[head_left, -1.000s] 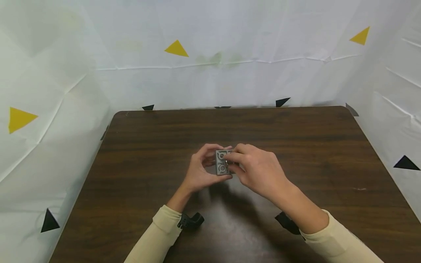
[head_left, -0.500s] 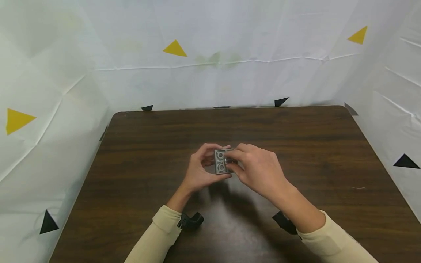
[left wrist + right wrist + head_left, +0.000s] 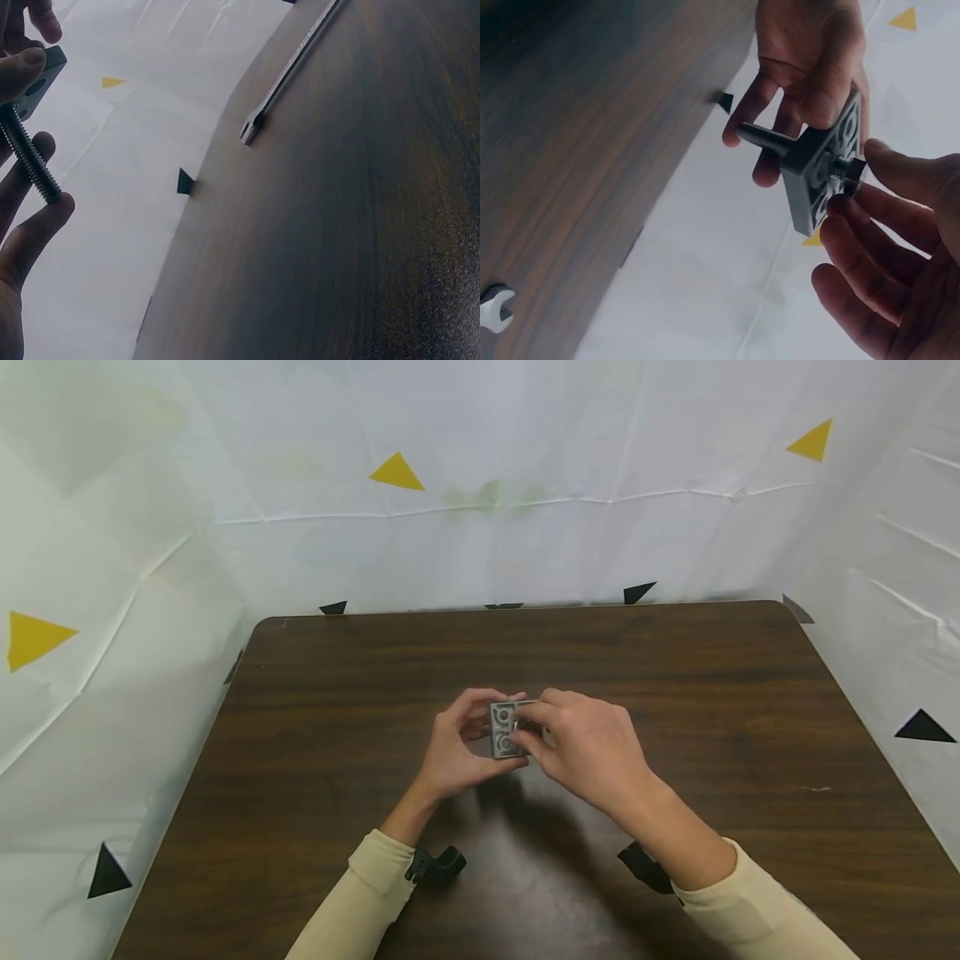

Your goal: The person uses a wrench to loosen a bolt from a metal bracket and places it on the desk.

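right wrist view: the plate [image 3: 826, 174] is gripped by the left hand [image 3: 810, 67]; its threaded bolt [image 3: 769, 139], already pushed through, is pinched at the head by the right hand [image 3: 889, 247]; no nut is seen on it.

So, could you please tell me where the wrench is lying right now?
The wrench lies flat on the dark wooden table, shown in the left wrist view near the table's edge by the white backdrop, apart from both hands.

The dark table [image 3: 315, 760] lies bare to the left, right and far side of both hands, so a hand passes freely there. White sheeting [image 3: 112, 610] walls it on the left, far and right edges. A wrench [image 3: 289, 71] lies flat on the tabletop, the only low obstacle.
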